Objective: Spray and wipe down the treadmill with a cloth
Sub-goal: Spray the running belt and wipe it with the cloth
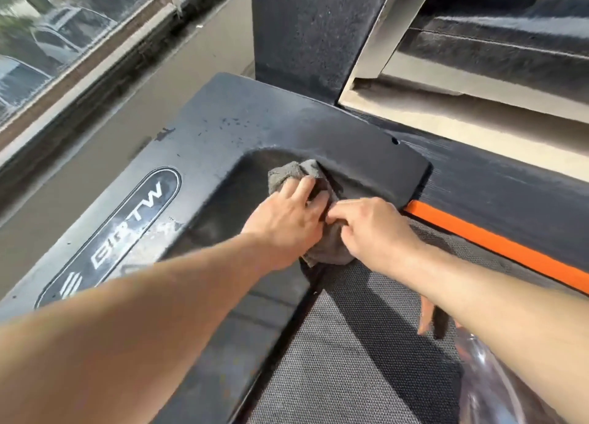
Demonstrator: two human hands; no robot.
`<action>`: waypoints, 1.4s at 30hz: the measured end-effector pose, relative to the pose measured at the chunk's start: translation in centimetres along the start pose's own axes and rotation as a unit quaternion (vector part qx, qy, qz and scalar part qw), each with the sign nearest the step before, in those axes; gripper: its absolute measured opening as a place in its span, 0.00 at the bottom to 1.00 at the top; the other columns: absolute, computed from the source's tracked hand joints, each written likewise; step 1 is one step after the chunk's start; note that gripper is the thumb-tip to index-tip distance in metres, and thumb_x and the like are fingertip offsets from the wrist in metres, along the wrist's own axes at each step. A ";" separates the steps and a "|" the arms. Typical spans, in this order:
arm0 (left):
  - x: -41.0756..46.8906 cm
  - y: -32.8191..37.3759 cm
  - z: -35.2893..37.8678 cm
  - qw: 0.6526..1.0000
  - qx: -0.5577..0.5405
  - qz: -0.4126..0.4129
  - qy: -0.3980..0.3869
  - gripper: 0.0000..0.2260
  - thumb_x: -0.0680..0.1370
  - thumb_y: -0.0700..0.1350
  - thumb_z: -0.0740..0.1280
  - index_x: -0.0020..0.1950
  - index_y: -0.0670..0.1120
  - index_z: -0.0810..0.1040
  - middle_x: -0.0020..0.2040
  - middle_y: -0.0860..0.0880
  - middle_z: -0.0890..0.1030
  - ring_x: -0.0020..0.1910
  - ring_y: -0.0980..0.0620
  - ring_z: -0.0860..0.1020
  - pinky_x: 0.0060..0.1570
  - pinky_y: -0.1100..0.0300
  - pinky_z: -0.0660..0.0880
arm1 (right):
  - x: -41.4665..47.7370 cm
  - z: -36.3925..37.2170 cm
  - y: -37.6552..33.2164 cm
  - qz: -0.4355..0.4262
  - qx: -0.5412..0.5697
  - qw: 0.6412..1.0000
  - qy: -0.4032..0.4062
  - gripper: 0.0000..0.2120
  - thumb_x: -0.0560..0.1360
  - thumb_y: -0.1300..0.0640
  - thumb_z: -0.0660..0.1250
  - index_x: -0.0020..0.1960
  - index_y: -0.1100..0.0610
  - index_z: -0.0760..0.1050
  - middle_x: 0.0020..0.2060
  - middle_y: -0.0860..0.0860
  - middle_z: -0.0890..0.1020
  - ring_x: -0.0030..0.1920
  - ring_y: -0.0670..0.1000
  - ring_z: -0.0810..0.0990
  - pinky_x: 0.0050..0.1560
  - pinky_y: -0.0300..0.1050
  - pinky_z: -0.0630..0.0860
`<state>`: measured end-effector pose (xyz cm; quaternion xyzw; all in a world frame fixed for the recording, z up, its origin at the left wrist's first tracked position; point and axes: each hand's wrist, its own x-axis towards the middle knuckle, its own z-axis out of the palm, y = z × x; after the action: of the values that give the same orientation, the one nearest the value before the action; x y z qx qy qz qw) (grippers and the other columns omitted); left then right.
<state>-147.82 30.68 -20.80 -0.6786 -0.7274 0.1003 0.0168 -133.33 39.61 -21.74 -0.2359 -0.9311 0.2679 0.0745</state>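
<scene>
1. Both your hands meet on the grey cloth (287, 175), bunched on the treadmill (478, 181). It lies on the black motor cover (223, 130), right of the oval badge (108, 232), at the lip of the recess.
2. Your left hand (287, 219) lies over the side of the cloth nearest the badge, fingers spread and nearly straight, pressing rather than gripping.
3. Your right hand (376, 229), on the cloth's far side from the badge, has its fingers curled in and appears to pinch a fold.
4. The cloth looks light, soft and limp. It will likely crumple and slide, so take it by a gathered fold and keep a palm on top.
5. The cover looks rigid and smooth, speckled with droplets and probably slick. Work the cloth firmly into the curved corner.
6. What seems to be a spray bottle (484, 379) sits well right of the badge and lower, half hidden under your right forearm.
</scene>
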 end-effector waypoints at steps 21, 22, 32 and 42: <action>3.4 -5.1 -3.3 0.978 -0.095 0.112 0.145 0.11 0.75 0.40 0.67 0.56 0.43 0.82 0.51 0.44 0.79 0.47 0.41 0.78 0.43 0.48 0.78 | 5.7 -2.6 2.8 0.271 -0.034 0.962 -0.011 0.28 0.82 0.40 0.39 0.79 0.42 0.35 0.79 0.46 0.35 0.78 0.48 0.33 0.78 0.58 0.39; 3.5 -4.9 -2.3 0.976 -0.110 0.112 0.153 0.13 0.75 0.40 0.68 0.59 0.43 0.81 0.54 0.44 0.79 0.48 0.42 0.78 0.46 0.49 0.78 | 6.2 -2.7 2.8 0.285 -0.024 0.958 -0.015 0.28 0.83 0.40 0.39 0.79 0.42 0.34 0.79 0.46 0.35 0.78 0.48 0.33 0.78 0.58 0.38; 5.9 -6.5 0.6 0.973 -0.135 -0.028 0.184 0.18 0.80 0.47 0.59 0.71 0.51 0.72 0.67 0.46 0.72 0.65 0.43 0.69 0.58 0.47 0.69 | 6.9 -2.6 0.0 0.240 -0.079 0.958 0.136 0.23 0.82 0.48 0.54 0.74 0.56 0.66 0.73 0.56 0.68 0.73 0.57 0.64 0.72 0.53 0.62; 7.0 -18.5 1.3 0.961 -0.160 -0.217 0.063 0.24 0.81 0.52 0.50 0.79 0.56 0.55 0.81 0.50 0.52 0.79 0.49 0.49 0.75 0.49 0.53 | 18.7 0.9 -6.4 0.088 -0.088 0.992 -0.027 0.28 0.84 0.45 0.42 0.81 0.54 0.41 0.81 0.49 0.42 0.79 0.48 0.38 0.76 0.49 0.34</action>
<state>-166.78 36.34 -19.69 -0.5034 -0.8611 -0.0665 -0.0248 -152.55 43.33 -18.86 -0.3148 -0.9286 0.1964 0.0042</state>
